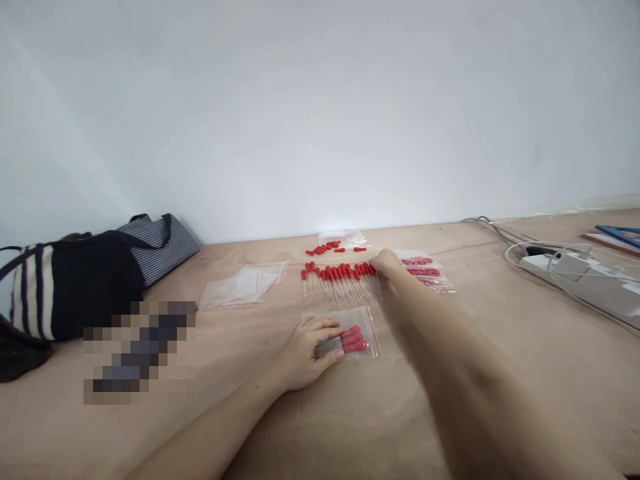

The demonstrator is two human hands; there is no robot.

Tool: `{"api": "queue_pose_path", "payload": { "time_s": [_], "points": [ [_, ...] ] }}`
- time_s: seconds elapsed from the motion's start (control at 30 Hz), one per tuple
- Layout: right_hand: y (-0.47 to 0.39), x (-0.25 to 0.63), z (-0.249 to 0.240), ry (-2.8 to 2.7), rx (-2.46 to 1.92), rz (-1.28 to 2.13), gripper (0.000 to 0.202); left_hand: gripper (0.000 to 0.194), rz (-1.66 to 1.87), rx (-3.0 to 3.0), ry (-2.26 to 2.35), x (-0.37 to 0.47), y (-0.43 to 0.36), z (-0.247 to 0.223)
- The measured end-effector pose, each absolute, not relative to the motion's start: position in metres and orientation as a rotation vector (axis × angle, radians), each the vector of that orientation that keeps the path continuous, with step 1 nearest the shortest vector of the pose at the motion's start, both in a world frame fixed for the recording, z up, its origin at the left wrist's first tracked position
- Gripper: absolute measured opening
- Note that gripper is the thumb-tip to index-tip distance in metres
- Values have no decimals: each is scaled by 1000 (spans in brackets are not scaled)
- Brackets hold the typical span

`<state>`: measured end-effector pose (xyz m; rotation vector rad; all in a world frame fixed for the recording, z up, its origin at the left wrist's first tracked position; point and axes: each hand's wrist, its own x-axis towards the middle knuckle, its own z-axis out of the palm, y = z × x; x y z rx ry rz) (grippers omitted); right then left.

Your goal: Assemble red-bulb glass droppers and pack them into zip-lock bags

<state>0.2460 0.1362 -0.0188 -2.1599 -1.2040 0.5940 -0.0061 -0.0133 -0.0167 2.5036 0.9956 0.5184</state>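
Observation:
My left hand (313,350) lies over a clear zip bag (371,333), its thumb and fingers apart on either side of the contents. Inside the bag are droppers with red bulbs (355,338); their stems run under my palm. Farther forward, my right hand (386,262) is at the right end of a row of glass droppers with red rubber bulbs (341,271). Its fingers are curled, and the fingertips are hidden, so what they hold does not show. Loose red bulbs (323,249) lie behind the row.
Flat zip bags (245,285) are to the left, and filled bags (425,272) lie right of the row, partly behind my right hand. A black bag (95,283) sits at far left. A white power strip (590,277) with cables stands at right. A wall closes the back.

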Motion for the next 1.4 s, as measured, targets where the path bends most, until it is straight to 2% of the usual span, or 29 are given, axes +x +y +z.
{"api": "queue_pose_path", "payload": {
  "time_s": [0.23,0.37,0.47,0.6,0.73,1.0,1.2,1.4],
  "points": [
    [134,245,-13,-1143,-2066,641,20,35,516,2501,987,-7,-12,-18],
    [113,250,8,-1165,-1822,718,10,34,506,2495,984,-7,-13,-17],
    [83,259,17,-1159,-1610,749,15,34,508,2498,978,-6,-13,-17],
    [36,268,4,-1097,-1424,780,20,34,525,2509,970,-4,-14,-16],
    [4,266,-20,-847,-1157,950,18,32,554,2506,979,-3,-14,-14],
    [-8,235,-30,-632,-1009,1157,9,31,542,2494,1002,-2,-16,-9],
    [-16,214,-32,-689,-1005,1244,24,41,550,2472,1067,-2,-18,-9],
    [-21,207,-31,-954,-1135,1265,31,41,527,2472,1049,-2,-18,-7]
  ]
}}
